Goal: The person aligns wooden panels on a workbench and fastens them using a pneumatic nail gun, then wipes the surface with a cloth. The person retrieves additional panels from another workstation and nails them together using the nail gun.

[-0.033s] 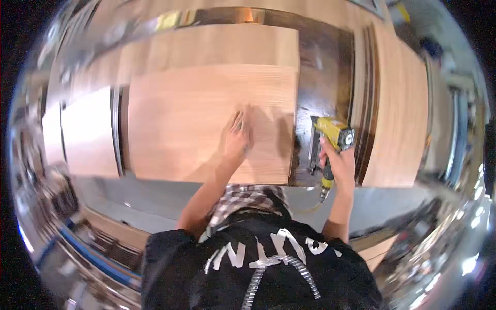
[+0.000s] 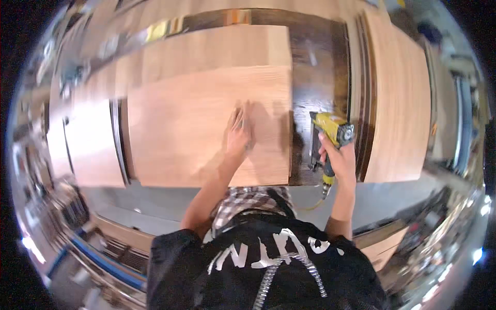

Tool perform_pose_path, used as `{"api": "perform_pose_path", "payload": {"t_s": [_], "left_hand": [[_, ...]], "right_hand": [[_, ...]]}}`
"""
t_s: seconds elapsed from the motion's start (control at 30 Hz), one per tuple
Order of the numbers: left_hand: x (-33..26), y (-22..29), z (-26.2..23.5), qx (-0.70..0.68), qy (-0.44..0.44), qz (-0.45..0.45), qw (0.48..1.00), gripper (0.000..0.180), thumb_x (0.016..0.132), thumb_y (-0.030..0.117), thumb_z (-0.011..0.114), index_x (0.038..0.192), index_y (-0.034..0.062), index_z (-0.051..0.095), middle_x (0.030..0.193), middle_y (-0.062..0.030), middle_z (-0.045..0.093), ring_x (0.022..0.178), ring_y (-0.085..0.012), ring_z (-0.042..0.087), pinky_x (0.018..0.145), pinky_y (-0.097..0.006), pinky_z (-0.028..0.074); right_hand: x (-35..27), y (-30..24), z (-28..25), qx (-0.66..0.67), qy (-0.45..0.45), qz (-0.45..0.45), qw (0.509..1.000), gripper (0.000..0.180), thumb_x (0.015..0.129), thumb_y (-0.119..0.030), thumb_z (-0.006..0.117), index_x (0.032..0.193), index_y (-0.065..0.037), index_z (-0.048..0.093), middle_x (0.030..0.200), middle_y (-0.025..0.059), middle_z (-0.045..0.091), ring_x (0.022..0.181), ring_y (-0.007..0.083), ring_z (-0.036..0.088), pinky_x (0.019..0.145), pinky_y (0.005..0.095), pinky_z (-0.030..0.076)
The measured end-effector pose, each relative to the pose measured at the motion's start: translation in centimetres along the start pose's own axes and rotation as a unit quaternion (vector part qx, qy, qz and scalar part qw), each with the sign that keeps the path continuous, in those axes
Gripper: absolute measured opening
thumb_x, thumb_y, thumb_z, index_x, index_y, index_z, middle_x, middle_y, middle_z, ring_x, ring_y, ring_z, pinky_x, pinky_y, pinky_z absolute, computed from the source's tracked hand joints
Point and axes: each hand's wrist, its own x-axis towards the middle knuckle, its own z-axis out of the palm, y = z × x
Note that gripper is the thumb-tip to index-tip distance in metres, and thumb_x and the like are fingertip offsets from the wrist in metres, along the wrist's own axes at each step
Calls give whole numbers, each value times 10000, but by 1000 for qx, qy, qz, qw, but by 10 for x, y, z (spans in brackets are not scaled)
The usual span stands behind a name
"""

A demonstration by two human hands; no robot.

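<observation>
My left hand (image 2: 239, 133) lies on a pale wood-grained panel (image 2: 175, 124), its fingers stretched forward and somewhat blurred. Just right of that panel, my right hand (image 2: 339, 156) is wrapped round the handle of a yellow and black pneumatic nail gun (image 2: 329, 124). The nail gun is over the dark strip of worktable (image 2: 316, 77) beside the panel's right edge. From the base of its handle a thin yellowish air hose (image 2: 311, 207) hangs down. Whether the gun's nose touches anything, I cannot tell.
More pale panels (image 2: 400, 108) lie in a stack to the right of the dark strip. Bright, glare-washed boards (image 2: 90, 137) are at the left. Along the far side sit small blurred items, one of them yellow (image 2: 157, 30). Grey floor shows below the near edge.
The whole view has shifted slightly. Both hands keep their places, the left on the panel and the right round the nail gun.
</observation>
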Motion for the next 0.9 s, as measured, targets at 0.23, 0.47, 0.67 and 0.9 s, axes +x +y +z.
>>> {"api": "perform_pose_path", "payload": {"t_s": [0.23,0.47,0.67,0.9], "left_hand": [[113,31,66,-1,-32,55,998,505,914,55,387,1356,-84,187,1282,-204,483,1215,-386,418,1034,-428,323],[119,34,74,37,-10,13,999,546,892,98,480,1334,-93,222,1230,-212,510,1181,-376,455,1019,-443,337],[132,50,70,0,14,-43,999,741,812,235,639,1319,-108,221,1227,-187,504,1154,-335,490,1024,-392,345],[129,50,76,20,46,-75,996,835,756,192,669,1334,-112,149,1217,-180,512,1154,-334,493,1022,-384,355]], "right_hand": [[61,-4,-55,51,-77,-18,996,266,846,-202,655,1053,-42,607,608,12,542,463,71,490,426,220,402],[142,-49,-39,79,-174,10,982,244,829,-251,674,894,-32,589,578,23,547,417,84,486,404,225,381],[181,-70,-20,-26,-205,21,978,291,802,-313,694,879,-43,620,568,30,567,405,81,484,406,220,388],[193,-69,-13,-147,-212,31,966,305,802,-320,685,804,-23,613,567,43,571,408,98,494,428,234,406]]}}
